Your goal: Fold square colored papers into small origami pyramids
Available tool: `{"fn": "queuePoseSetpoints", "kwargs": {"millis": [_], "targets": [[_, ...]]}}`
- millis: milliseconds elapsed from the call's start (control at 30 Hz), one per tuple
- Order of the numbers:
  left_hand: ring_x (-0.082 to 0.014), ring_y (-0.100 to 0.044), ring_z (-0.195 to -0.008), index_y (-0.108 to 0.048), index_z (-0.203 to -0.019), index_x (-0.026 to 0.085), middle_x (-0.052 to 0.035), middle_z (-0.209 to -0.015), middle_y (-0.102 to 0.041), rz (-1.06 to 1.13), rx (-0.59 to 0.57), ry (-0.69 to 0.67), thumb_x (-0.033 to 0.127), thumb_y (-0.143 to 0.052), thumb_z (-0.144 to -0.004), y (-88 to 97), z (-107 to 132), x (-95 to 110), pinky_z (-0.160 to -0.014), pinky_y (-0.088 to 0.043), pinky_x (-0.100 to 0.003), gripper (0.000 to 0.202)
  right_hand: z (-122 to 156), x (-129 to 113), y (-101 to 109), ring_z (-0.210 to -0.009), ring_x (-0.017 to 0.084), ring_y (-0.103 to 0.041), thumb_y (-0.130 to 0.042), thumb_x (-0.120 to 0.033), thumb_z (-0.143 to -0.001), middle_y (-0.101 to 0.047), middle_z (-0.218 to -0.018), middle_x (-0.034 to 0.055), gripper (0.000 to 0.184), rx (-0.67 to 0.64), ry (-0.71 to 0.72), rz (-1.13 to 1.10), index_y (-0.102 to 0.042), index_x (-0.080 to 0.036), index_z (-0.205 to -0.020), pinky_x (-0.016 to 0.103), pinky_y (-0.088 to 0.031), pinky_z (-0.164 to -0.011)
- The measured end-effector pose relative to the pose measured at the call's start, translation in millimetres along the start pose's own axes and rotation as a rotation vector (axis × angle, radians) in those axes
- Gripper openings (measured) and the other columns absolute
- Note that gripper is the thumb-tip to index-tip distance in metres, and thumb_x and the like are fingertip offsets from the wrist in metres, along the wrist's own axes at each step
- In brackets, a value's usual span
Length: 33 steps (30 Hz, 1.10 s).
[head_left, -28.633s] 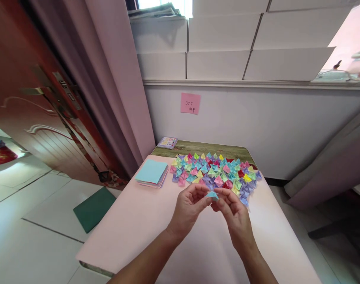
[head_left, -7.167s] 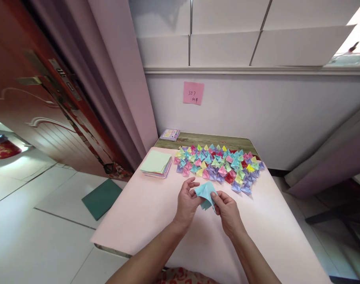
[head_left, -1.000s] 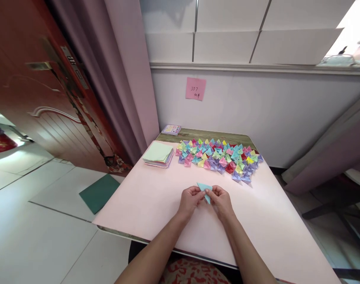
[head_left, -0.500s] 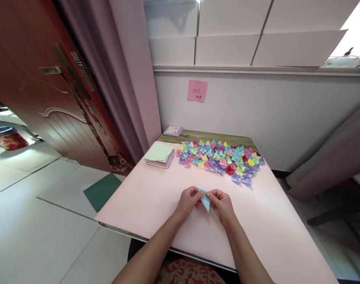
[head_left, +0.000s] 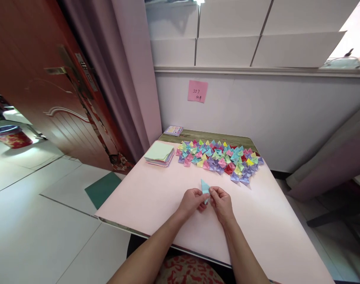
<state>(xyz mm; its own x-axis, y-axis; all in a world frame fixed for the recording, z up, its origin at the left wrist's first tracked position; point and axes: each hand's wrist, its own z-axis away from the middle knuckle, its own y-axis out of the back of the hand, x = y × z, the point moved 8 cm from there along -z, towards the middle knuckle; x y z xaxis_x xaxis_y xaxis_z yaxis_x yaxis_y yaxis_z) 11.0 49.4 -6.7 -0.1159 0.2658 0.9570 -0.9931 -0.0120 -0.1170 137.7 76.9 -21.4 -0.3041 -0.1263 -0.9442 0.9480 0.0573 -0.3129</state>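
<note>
Between my two hands is a small light-blue piece of folded paper [head_left: 205, 186], its pointed end up and away from me. My left hand [head_left: 192, 200] pinches its lower left part between thumb and fingers. My right hand [head_left: 222, 200] grips its right edge, thumb on top. The fingers cover the paper's lower portion. Beyond the hands, many folded paper pieces [head_left: 217, 156] in blue, pink, green, yellow, red and purple stand in close rows. To their left lies a stack of square paper sheets [head_left: 159, 152], pale green on top.
The pink-covered table [head_left: 138, 197] has a wood-patterned back strip with a small printed pack [head_left: 173, 130] on it. A pink note [head_left: 197, 91] is stuck to the wall. A green sheet [head_left: 103, 189] lies on the floor at left, near a red door [head_left: 64, 94].
The blue folded paper has turned: its point faced down toward me and now faces up and away. Both hands still hold it, with the left fingers shifted lower.
</note>
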Motion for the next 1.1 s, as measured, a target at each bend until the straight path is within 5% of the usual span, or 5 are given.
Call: {"fn": "queuePoseSetpoints", "kwargs": {"millis": [200,467,900,1100], "targets": [[-0.0120,-0.055,-0.040,-0.052,-0.066,0.017,-0.0017,-0.053,-0.064,-0.016,0.030,-0.024,0.044,-0.075,-0.066,-7.2,7.9,-2.1,-0.039,-0.042,-0.021,0.035,1.8,-3.6,1.8,-0.045,0.008,-0.038,-0.073,-0.049,-0.073,-0.048,-0.052,-0.0067,0.033,-0.010,0.024,-0.006,-0.064,-0.019,-0.082,0.022,-0.027,-0.045],[-0.0105,-0.058,-0.055,-0.064,-0.078,0.013,-0.0021,-0.066,-0.065,0.273,0.032,-0.057,0.049,-0.076,-0.068,-0.1,1.1,15.0,-0.055,-0.046,-0.023,0.038,0.7,-5.5,3.2,-0.047,0.009,-0.039,-0.069,-0.052,-0.076,-0.049,-0.052,-0.0059,0.033,-0.056,-0.005,-0.106,-0.062,-0.020,-0.081,0.022,-0.031,-0.048],[-0.0135,-0.061,-0.063,-0.064,-0.077,0.012,-0.0035,-0.070,-0.065,0.544,-0.203,0.061,0.034,-0.086,-0.059,-30.3,-6.3,10.8,-0.067,-0.048,-0.028,0.036,0.6,-3.7,4.7,-0.046,0.008,-0.035,-0.069,-0.049,-0.077,-0.046,-0.055,-0.0054,0.031,-0.084,-0.040,-0.111,-0.062,-0.019,-0.074,0.021,-0.028,-0.044],[-0.0144,-0.062,-0.065,-0.064,-0.077,0.011,-0.0041,-0.072,-0.066,0.629,-0.229,0.089,0.031,-0.087,-0.059,-41.6,-2.2,15.9,-0.066,-0.049,-0.028,0.036,-0.7,-1.1,9.4,-0.051,0.011,-0.044,-0.069,-0.052,-0.076,-0.055,-0.061,-0.0015,0.033,-0.045,-0.060,-0.121,-0.061,-0.020,-0.076,0.023,-0.034,-0.045]]}}
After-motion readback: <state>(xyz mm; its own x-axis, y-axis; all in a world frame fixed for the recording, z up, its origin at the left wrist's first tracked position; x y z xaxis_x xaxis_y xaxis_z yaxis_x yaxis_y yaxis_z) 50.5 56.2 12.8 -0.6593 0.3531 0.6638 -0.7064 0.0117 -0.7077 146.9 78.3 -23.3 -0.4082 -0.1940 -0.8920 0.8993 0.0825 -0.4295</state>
